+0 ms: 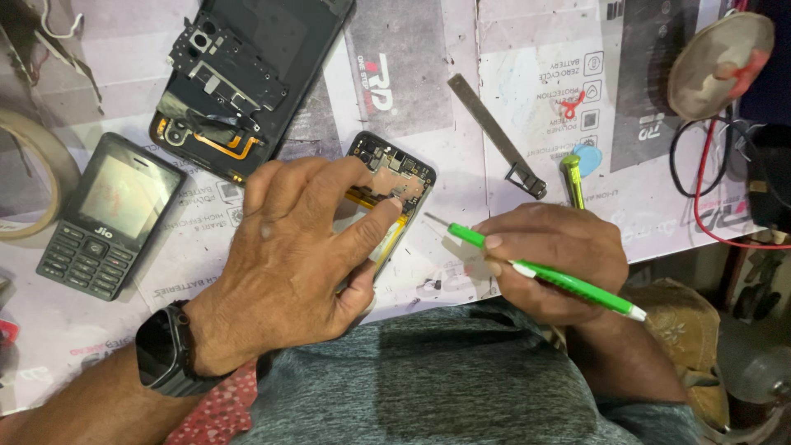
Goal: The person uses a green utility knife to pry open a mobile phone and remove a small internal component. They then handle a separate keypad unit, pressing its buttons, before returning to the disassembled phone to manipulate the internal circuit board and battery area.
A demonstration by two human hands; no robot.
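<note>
An opened smartphone (394, 171) lies face down on the bench with its circuit board bare at the top. My left hand (305, 247) covers its lower half, and the index finger and thumb press on the board's edge. A black watch sits on that wrist. To the right, my right hand (552, 259) holds a green and white screwdriver (544, 272), its thin metal tip pointing left toward the phone and not touching it.
A second opened phone body (247, 74) lies at the top left, with a grey keypad phone (111, 216) below it and a tape roll (33, 177) at the left edge. Metal tweezers (494, 136), a green-handled tool (573, 180), a blue pick (587, 158) and red and black wires (709, 156) lie to the right.
</note>
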